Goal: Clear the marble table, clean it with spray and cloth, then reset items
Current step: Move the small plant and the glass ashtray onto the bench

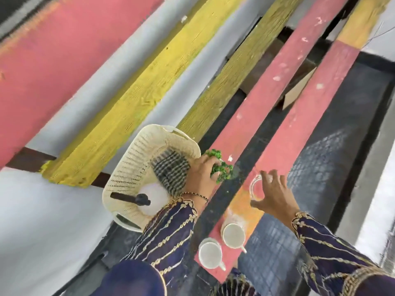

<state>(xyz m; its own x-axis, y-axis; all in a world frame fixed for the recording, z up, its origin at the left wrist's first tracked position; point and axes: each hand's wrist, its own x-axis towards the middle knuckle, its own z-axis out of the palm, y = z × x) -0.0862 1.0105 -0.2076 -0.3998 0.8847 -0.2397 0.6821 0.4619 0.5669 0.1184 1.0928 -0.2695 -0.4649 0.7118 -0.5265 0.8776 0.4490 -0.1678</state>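
Note:
The dark glossy marble table [316, 167] reflects pink and yellow beams. My left hand [199, 177] grips a small green artificial plant [221, 169] just beside the cream plastic basket [130, 165]. My right hand [275, 193] curls round a clear glass cup [255, 186] standing on the table. Two white cups [233, 235] [210, 255] sit nearer to me. Inside the basket lie a black-and-white checked cloth [171, 169] and a white spray bottle [154, 197] with a dark trigger.
Pink and yellow painted wooden beams [132, 97] run diagonally along the wall behind the table. The basket overhangs the table's left edge. A cardboard piece [297, 90] shows further back. A pale floor strip [376, 210] lies to the right.

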